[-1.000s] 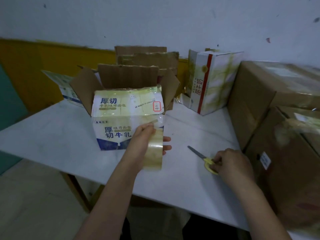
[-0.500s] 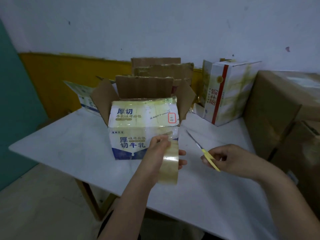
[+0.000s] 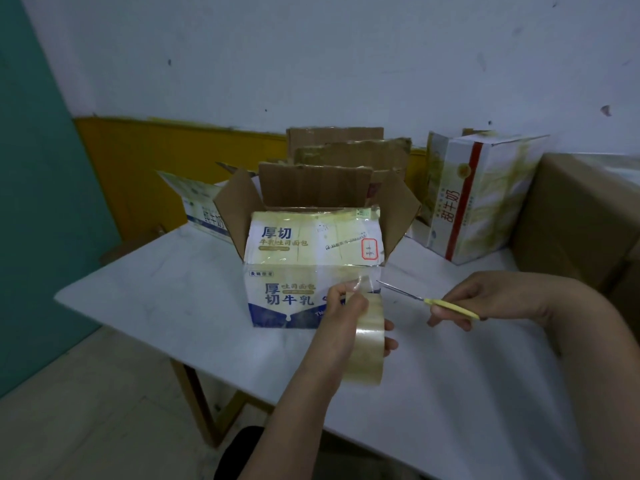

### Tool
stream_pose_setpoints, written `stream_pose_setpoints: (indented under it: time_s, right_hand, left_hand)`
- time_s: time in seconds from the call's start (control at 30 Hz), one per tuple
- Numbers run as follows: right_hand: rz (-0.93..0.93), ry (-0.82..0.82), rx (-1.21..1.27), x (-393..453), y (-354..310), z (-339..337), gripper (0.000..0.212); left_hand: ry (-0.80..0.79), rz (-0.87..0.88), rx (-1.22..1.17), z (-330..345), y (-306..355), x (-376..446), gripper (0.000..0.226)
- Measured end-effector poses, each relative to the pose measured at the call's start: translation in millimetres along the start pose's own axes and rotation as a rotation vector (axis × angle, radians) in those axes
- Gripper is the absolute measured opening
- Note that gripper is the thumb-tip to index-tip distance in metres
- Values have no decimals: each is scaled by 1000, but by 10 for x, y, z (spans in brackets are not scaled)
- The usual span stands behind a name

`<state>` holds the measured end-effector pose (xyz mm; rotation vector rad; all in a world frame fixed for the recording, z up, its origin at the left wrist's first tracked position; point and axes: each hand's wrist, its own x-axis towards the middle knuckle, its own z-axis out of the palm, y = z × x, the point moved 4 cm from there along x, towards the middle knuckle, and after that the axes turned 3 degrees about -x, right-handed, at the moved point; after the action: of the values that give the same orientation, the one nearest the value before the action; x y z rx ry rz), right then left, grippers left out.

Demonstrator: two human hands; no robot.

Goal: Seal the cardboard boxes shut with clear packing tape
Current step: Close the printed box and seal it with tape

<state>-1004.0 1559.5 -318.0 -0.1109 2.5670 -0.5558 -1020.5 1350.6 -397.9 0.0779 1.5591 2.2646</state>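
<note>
The left hand (image 3: pixel 341 318) gripped a roll of clear tape (image 3: pixel 367 339), the fingers curled through its core. A shiny strip ran from the thumb up to the front of the white box (image 3: pixel 294 292) just behind. The right hand (image 3: pixel 491 301) pinched yellow-handled scissors (image 3: pixel 427 300), their tips close to that strip. The box had blue letters, yellowish old tape and three brown flaps standing open. It stood on the white table (image 3: pixel 173 292).

Dim, bluish, flat light; soft focus, wide-angle bending at edges.
</note>
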Motion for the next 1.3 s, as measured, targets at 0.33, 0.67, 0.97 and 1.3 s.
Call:
stream_pose_setpoints:
  time_s: [0.33,0.67,0.97,1.3]
  right_hand:
    - [-27,-89,33,174,-197,-51,44]
    - [-128,-107,64,506,-240,-160,46]
    - [-149,-55,105,541,-214,-178,57]
    - [-185,125,216,473,-202,121,20]
  left_hand:
    - [22,-32,-11,-5,-17,-37,29]
    - [-6,-75,-1,6,24,-36,23]
    - [31,-35,0,8,57,-17,16]
    - [52,33,-25,-19,23,-162,19]
